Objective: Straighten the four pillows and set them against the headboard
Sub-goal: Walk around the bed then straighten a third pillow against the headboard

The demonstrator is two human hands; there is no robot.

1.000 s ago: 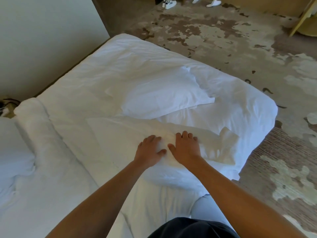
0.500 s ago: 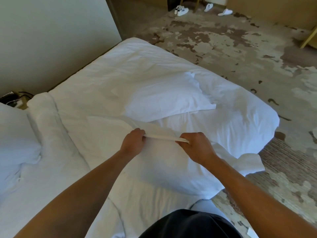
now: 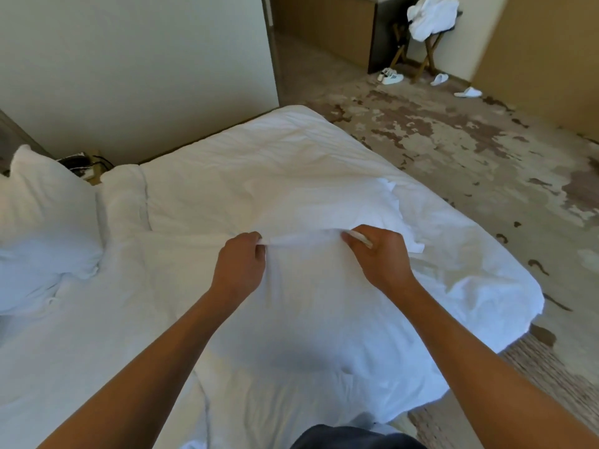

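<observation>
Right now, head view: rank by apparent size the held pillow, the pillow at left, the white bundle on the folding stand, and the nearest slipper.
1. Held pillow
2. Pillow at left, partly cut off by the frame
3. White bundle
4. Slipper
The last two are far away, so their true size is unsure.

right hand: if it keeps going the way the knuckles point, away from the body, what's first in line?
Probably the second pillow lying on the bed just beyond the right hand, which pinches the near pillow's edge. Depth is unclear.

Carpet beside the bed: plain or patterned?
Patterned: the carpet is cream with irregular brown blotches, clearest in the head view.
</observation>
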